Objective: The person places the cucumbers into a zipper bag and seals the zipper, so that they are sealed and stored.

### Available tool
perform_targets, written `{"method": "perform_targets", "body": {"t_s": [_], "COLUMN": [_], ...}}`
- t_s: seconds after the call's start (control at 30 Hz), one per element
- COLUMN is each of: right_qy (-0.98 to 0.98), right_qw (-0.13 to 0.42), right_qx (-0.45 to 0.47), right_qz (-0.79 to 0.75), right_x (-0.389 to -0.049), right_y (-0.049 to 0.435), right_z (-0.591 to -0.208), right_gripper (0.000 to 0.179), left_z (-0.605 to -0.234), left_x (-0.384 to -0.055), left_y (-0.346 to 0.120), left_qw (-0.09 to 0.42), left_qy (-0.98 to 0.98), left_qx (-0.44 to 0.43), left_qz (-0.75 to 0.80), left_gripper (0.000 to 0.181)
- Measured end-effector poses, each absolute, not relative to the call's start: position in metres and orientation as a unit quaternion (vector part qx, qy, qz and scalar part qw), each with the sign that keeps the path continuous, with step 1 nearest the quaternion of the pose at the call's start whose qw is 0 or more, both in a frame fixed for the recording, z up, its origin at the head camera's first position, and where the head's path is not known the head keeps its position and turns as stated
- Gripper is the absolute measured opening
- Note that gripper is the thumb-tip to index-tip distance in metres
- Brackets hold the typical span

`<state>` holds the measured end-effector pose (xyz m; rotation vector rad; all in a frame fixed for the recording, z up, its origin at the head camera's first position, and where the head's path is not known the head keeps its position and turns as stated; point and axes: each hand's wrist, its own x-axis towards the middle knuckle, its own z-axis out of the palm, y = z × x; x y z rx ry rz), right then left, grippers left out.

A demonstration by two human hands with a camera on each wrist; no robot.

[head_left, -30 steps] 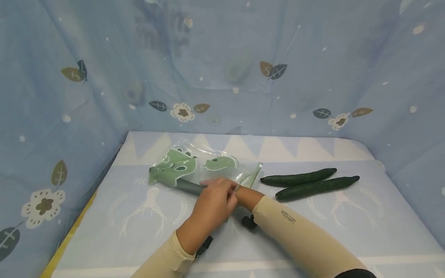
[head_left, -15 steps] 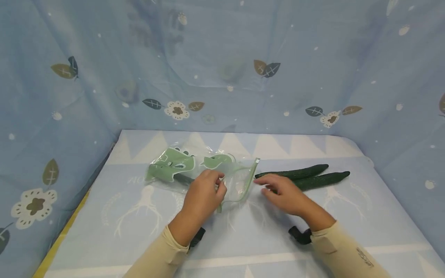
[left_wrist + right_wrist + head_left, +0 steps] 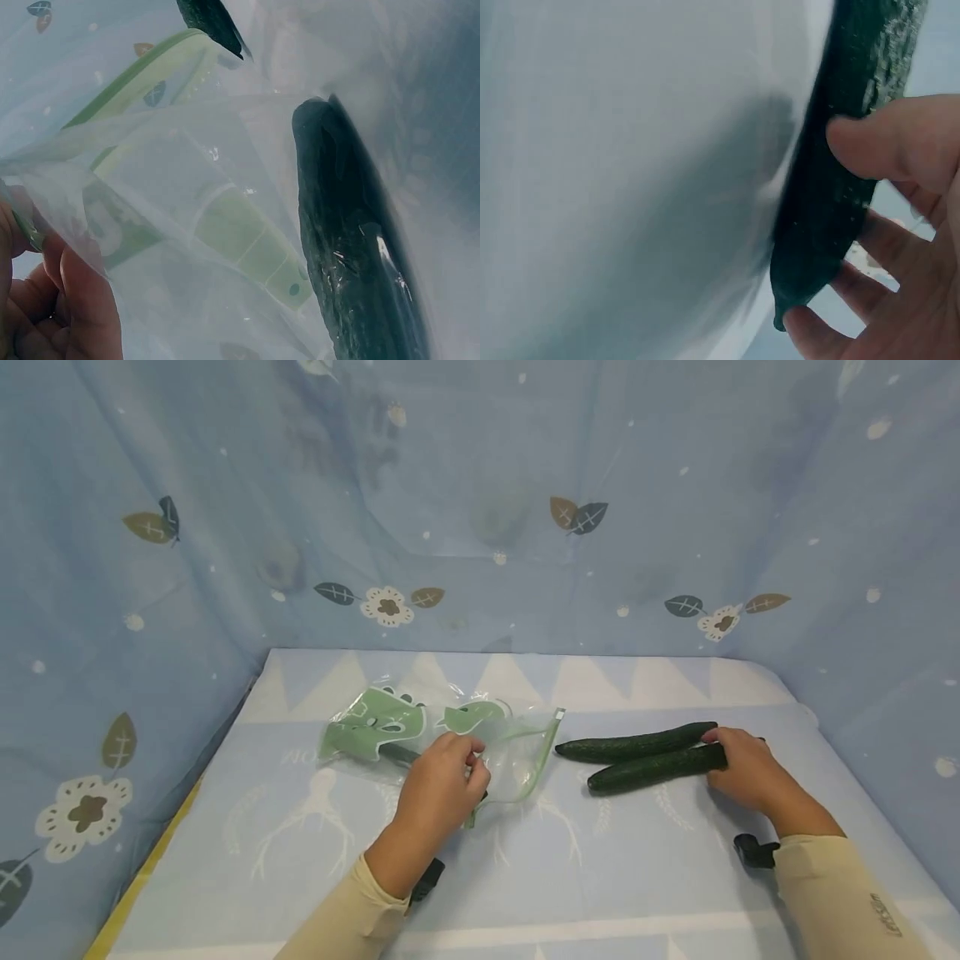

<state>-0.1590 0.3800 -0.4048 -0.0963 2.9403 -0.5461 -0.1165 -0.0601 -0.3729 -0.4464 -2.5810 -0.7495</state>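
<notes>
A clear zip bag [image 3: 474, 717] with green cartoon prints lies at the middle left in the head view, its mouth turned to the right. My left hand [image 3: 442, 781] pinches the edge of that mouth between thumb and fingers. Through the film a dark cucumber [image 3: 345, 240] shows inside the bag. Two more cucumbers lie side by side to the right. Around the right end of the nearer cucumber [image 3: 656, 770] my right hand [image 3: 750, 777] grips, its thumb across the skin [image 3: 821, 202] in the right wrist view. The farther cucumber [image 3: 633, 747] lies just behind.
A pale blue printed cloth [image 3: 600, 868] covers the table, with a yellow edge [image 3: 142, 872] along the left. Behind it hangs a blue patterned curtain [image 3: 480, 527]. Each wrist carries a small black camera [image 3: 753, 852].
My right hand has come away from the bag, moved right past the cucumbers' near ends and taken hold of the nearer one's far end. The left hand stays at the bag's mouth.
</notes>
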Motion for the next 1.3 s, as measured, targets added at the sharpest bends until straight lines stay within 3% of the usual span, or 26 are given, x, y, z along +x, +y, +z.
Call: {"method": "perform_targets", "body": {"t_s": [0.37, 0.7, 1.03, 1.3], "right_qy": [0.989, 0.984, 0.972, 0.946], "right_qw": [0.073, 0.081, 0.122, 0.16], "right_qx": [-0.028, -0.084, -0.077, -0.103], "right_qz": [-0.128, -0.136, -0.183, -0.263], "right_x": [-0.159, -0.158, -0.122, -0.096], "right_y": [0.391, 0.401, 0.395, 0.355], "right_z": [-0.399, -0.412, -0.397, -0.368], "right_gripper": [0.065, 0.063, 0.069, 0.066], "left_z": [-0.369, -0.372, -0.375, -0.377], "left_x": [-0.117, -0.115, -0.117, -0.119], "left_y": [-0.057, -0.064, -0.063, -0.06], "left_qw": [0.19, 0.164, 0.173, 0.19], "left_qy": [-0.932, -0.935, -0.93, -0.927], "left_qx": [-0.154, -0.13, -0.131, -0.137], "left_qz": [-0.269, -0.285, -0.295, -0.294], "left_gripper": [0.012, 0.014, 0.015, 0.014]}}
